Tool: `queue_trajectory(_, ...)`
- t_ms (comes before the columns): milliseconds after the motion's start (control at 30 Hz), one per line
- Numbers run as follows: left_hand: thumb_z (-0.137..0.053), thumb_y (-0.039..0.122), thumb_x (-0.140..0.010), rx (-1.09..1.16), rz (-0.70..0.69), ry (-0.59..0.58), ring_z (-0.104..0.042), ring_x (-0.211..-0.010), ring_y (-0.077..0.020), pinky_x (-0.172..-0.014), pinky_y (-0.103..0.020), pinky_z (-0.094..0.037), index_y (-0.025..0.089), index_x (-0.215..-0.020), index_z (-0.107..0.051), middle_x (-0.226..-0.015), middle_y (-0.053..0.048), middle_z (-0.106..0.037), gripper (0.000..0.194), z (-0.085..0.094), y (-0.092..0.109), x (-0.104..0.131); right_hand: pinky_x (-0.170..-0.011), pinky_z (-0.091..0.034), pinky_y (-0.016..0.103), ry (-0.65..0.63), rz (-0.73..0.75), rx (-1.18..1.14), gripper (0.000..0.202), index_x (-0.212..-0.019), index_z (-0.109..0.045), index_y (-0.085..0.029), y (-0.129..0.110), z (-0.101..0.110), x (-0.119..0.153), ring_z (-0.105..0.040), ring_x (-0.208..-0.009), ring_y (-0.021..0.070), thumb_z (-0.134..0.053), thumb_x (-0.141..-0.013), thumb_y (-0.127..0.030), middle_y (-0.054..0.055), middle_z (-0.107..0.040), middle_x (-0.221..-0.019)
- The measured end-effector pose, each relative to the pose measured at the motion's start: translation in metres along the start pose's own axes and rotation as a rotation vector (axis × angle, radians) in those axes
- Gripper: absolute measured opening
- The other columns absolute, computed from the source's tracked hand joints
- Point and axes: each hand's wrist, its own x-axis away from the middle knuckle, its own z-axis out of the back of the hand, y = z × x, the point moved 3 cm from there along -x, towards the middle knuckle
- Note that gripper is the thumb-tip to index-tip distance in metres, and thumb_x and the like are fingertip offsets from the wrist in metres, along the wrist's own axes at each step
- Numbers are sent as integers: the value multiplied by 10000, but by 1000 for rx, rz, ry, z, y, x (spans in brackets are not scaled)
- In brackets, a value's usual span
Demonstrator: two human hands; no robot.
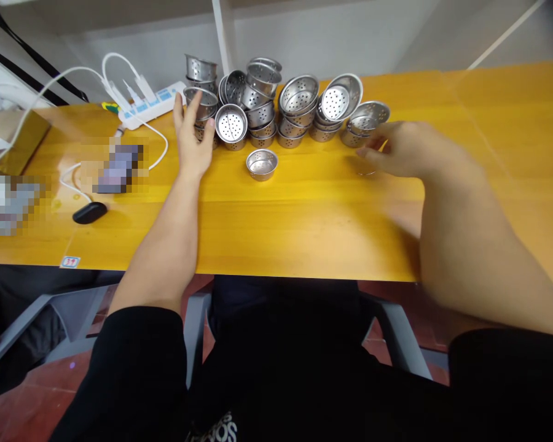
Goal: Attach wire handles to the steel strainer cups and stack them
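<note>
Several small perforated steel cups stand in stacks along the back of the table. My left hand is open beside the leftmost cup stack, fingers spread upward. Whether its fingertips touch the cups I cannot tell. A small round cup stands alone in front of the row. My right hand, slightly blurred, is by the rightmost cup stack. Its fingers curl toward the thumb with a gap between them, and nothing shows in the gap. Some cups, such as this tilted cup, lean on the stacks.
A white power strip with plugged-in cables lies at the back left. Nearer are a blurred-out phone and a black oval device on a white cord. The yellow table meets a pale wall behind the cups.
</note>
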Motion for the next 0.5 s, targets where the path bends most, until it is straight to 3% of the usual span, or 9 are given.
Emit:
queue_trajectory(67,-766,990,-1009,-23,-9,10,-268,-2064,-325,-1711,-714,-297,565,-1644,-681,-1936,10,-656,768,-1,-6,-3,-1138,-590,533,3,-23,-15,314,-1251,-804,-293,6,2,-5,-782,-1227,401,-874,-1171,-589,196,-902,-1249)
queue_trajectory(167,-718,965,-1145,-61,-18,39,-427,-1950,-313,-1701,-647,-325,403,-1461,-674,-1796,-38,-696,647,1,-16,-5,-1109,-585,498,-11,-55,-20,113,-1226,-755,-269,17,2,-11,-782,-1108,348,-806,-1193,-363,217,-916,-1296)
queue_trajectory(267,-554,909,-1299,-175,15,30,-346,-1911,-205,-1691,-553,-300,343,-1419,-569,-1772,-11,-633,579,4,-17,-4,-1110,-591,503,-21,-40,-19,127,-1289,-752,-242,20,-1,-14,-772,-1062,332,-782,-1204,-330,254,-916,-1392)
queue_trajectory(400,-392,459,-1449,-351,-23,145,-197,-1865,-22,-1692,-458,-211,316,-1411,-411,-1842,10,-479,149,11,7,-1,-1128,-598,494,-13,-13,-16,180,-1339,-784,-220,18,-5,-15,-796,-1135,349,-786,-1209,-346,286,-905,-1436)
queue_trajectory(433,-388,350,-1446,-358,-64,206,-198,-1859,1,-1681,-425,-245,318,-1376,-401,-1845,4,-454,78,13,17,1,-1135,-601,490,0,4,-15,169,-1320,-788,-221,17,-5,-15,-803,-1154,354,-779,-1206,-345,284,-905,-1433)
queue_trajectory(500,-445,269,-1423,-306,-170,267,-228,-1863,-6,-1636,-394,-364,328,-1337,-382,-1827,-17,-445,122,14,41,7,-1164,-612,497,45,68,-40,157,-1279,-792,-226,14,-6,-15,-822,-1193,368,-741,-1202,-353,272,-910,-1405)
